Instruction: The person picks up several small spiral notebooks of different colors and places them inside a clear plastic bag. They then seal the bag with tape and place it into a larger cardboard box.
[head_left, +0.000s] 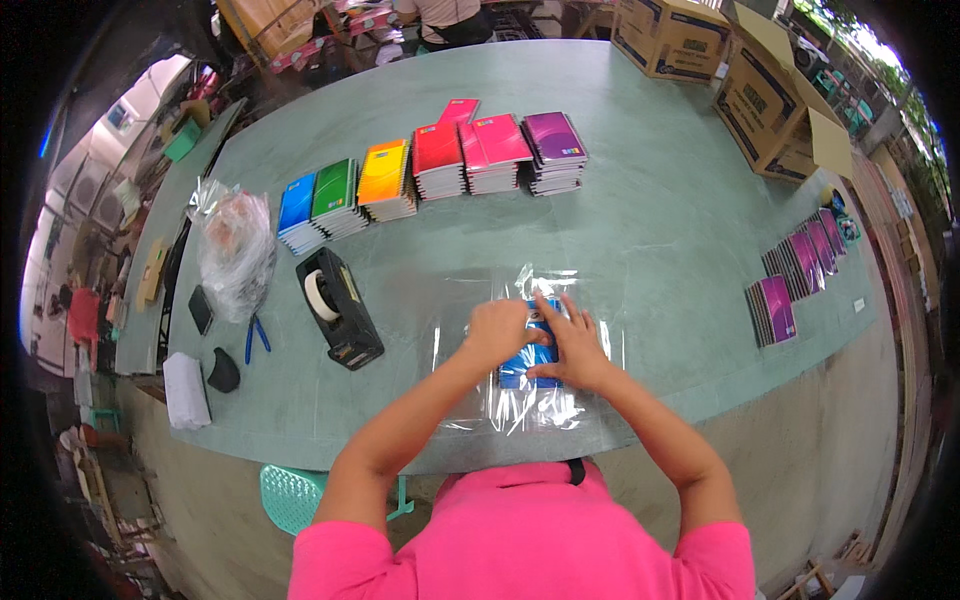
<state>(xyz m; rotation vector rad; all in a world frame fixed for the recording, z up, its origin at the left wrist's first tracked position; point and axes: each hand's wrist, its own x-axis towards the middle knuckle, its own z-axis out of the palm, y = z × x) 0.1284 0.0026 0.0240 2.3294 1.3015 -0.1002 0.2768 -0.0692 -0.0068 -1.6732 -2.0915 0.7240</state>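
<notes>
1. Main item: blue notebook (single or a few stacked, can't tell), mid-front of the grey-green counter, nr the person's edge. Clear film spreads out around it; exact layering unclear thru the glare.
2. L hand: grip narrow, fingers curled in, at the notebook's upper L part. Can't tell if it's pinching film.
3. R hand: grip wide, fingers fanned, resting approx flat over the notebook's R side.
4. Step in hand (my read): wrapping, i.e. getting film snug on the notebook. Prob. partway, as loose film shows on all sides.
5. Next move prob. calls for: R hand steadying the bk, L hand drawing film across taut, w/o creases.
6. If tape's needed: tape dispenser is on the L, well apart from both hands, so one hand would have to let go; film could spring back.
7. Also: notebook stacks in a row farther back, assorted colours; purple notebooks far R.
</notes>
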